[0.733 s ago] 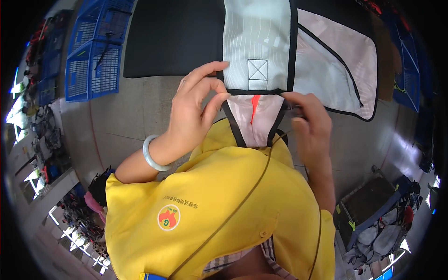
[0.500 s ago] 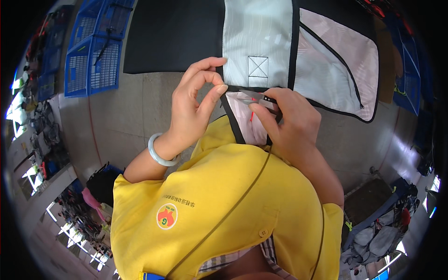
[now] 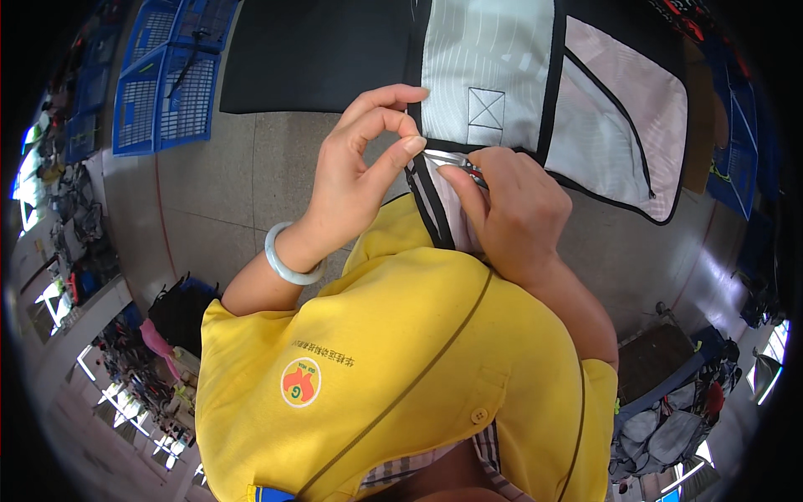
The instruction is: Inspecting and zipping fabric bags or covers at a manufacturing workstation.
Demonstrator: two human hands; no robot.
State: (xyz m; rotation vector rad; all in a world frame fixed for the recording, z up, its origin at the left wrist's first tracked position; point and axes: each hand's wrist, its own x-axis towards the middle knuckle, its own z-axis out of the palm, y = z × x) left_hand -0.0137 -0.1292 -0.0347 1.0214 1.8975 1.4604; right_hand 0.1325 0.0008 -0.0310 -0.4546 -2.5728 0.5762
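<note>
A sewn fabric piece with a pale grey panel (image 3: pixel 489 58) and black bound edges lies over the near table edge. Stitching makes a crossed square on that panel. My left hand (image 3: pixel 345 171) is closed, thumb and index finger pinching the black binding at the panel's near left corner. Whether a loose thread is in the pinch is too small to tell. Inside my right hand (image 3: pixel 525 209) are small metal thread snips (image 3: pixel 447 157), their blades pointing left at that corner. A pinkish flap (image 3: pixel 453 205) with black edging hangs below the snips, against my yellow shirt.
Black sheet material (image 3: pixel 318 54) covers the table at left. A pink-and-grey panel with a curved black zipper (image 3: pixel 623 117) spreads right. Blue plastic crates (image 3: pixel 163 105) stand on the floor at far left; another blue crate (image 3: pixel 736 159) is at far right.
The fabric and both hands have shifted slightly right and away from me. My right hand has turned further over the snips, with their blades now closer to my left fingertips.
</note>
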